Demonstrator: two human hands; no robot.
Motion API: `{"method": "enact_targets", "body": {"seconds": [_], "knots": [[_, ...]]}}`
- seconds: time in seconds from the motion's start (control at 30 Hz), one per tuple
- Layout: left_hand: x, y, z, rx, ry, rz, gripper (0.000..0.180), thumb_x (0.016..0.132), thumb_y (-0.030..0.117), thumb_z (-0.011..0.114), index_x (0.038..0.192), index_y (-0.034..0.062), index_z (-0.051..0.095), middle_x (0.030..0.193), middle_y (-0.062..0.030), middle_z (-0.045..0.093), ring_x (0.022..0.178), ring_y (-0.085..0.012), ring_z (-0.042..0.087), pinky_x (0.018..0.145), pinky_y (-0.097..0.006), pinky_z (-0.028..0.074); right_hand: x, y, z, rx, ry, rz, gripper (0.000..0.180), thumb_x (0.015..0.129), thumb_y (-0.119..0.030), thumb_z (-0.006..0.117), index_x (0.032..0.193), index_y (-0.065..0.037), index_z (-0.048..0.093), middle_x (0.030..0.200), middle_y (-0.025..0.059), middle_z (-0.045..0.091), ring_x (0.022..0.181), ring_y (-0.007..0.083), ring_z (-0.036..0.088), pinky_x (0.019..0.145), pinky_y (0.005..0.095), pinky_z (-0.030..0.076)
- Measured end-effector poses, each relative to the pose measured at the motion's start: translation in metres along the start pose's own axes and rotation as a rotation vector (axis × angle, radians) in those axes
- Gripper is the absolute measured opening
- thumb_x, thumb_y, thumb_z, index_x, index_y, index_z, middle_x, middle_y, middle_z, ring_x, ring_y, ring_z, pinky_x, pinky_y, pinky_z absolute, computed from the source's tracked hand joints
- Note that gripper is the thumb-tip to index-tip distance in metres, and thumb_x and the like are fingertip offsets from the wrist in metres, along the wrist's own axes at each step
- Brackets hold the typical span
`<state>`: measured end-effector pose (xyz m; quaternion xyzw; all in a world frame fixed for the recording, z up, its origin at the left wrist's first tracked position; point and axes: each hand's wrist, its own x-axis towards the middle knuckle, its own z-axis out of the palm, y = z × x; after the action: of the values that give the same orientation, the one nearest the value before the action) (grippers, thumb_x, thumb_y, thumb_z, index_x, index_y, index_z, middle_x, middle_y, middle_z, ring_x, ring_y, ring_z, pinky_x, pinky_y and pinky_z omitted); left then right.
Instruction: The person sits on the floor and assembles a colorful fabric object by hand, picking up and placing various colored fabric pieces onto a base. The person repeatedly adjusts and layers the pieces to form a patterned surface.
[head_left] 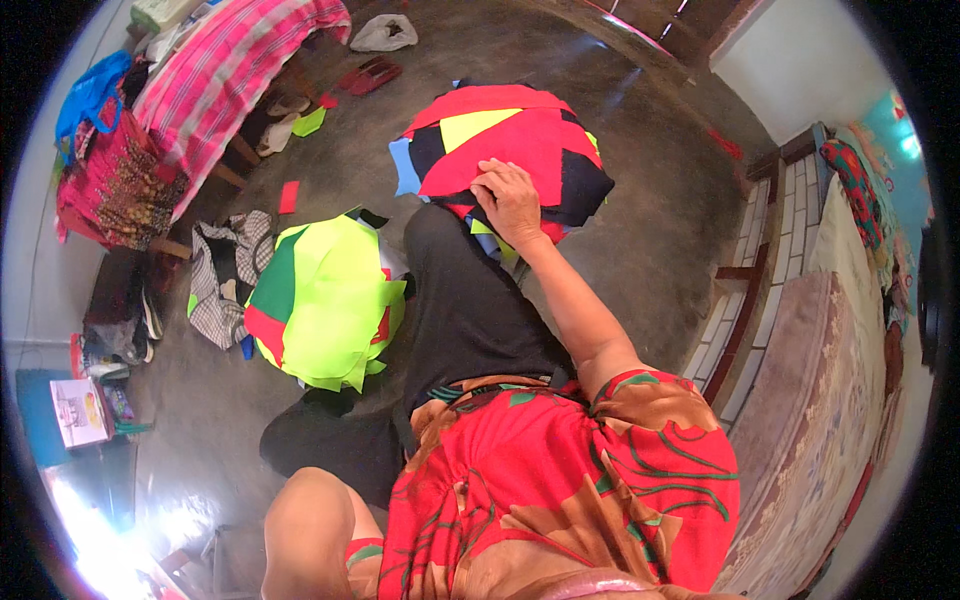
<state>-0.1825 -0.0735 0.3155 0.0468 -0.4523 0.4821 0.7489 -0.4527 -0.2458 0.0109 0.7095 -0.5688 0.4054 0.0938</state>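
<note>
My right hand (511, 203) is on the near side of a round heap of cloth pieces (520, 160), its fingers bent and held together on the red cloth. Red, black, yellow and light blue patches overlap on this heap, with ragged edges hanging round it. Left of my dark-trousered leg lies a second round cloth bundle (335, 295), mostly bright yellow-green with dark green and red parts. My left arm (310, 515) is bent at the lower left; its hand does not show.
A checked cloth (232, 275) lies beside the yellow-green bundle. Small red (289, 197) and green (310, 122) scraps are on the floor. A table with a pink checked cover (235, 75) stands at the far left, shoes beneath it. A bed (790, 440) runs along the right.
</note>
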Motion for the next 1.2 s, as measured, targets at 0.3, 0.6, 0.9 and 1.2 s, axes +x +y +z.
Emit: {"method": "enact_targets", "body": {"seconds": [0.3,0.6,0.9,1.2], "knots": [[-0.01,0.003,-0.013,0.015,0.052,-0.07,0.051,0.089,0.053,0.036,0.097,0.007,0.056,0.103,-0.0195,0.058,0.093,-0.0362,0.056,0.083,-0.047,0.045,0.003,0.007,0.003,0.124,-0.009,0.079,0.011,0.078,-0.021,0.066,0.082,-0.011,0.064,0.1,0.0064,0.066,0.101,0.0258,0.06,0.09,0.0393,0.044],[-0.131,0.024,-0.092,-0.184,-1.046,-1.317,0.024,0.079,0.005,0.055,0.101,-0.0013,0.057,0.109,-0.0147,0.058,0.105,-0.0239,0.054,0.09,-0.034,0.041,0.014,-0.035,-0.036,0.502,-0.029,0.267,0.011,0.085,-0.007,0.063,0.093,-0.001,0.064,0.091,0.0069,0.068,0.083,0.0122,0.063,0.075,0.0253,0.049],[-0.267,0.092,-0.151,-0.456,-0.629,-2.686,0.063,0.084,0.038,0.066,0.13,0.0013,0.045,0.118,-0.0046,0.051,0.109,-0.0115,0.047,0.094,-0.028,0.036,-0.065,-0.128,-0.041,0.776,-0.475,0.047,0.011,0.08,-0.009,0.067,0.088,-0.002,0.064,0.084,0.0115,0.066,0.076,0.0226,0.065,0.067,0.0311,0.051],[-0.278,0.099,-0.181,-0.453,-0.742,-2.659,0.028,0.082,0.019,0.069,0.103,0.0045,0.057,0.098,0.0005,0.056,0.093,-0.0084,0.049,0.086,-0.023,0.038,-0.024,-0.085,-0.033,0.406,-0.161,-0.063,0.014,0.08,-0.011,0.065,0.092,-0.004,0.062,0.099,0.0127,0.064,0.094,0.0305,0.059,0.082,0.0386,0.047]]}}
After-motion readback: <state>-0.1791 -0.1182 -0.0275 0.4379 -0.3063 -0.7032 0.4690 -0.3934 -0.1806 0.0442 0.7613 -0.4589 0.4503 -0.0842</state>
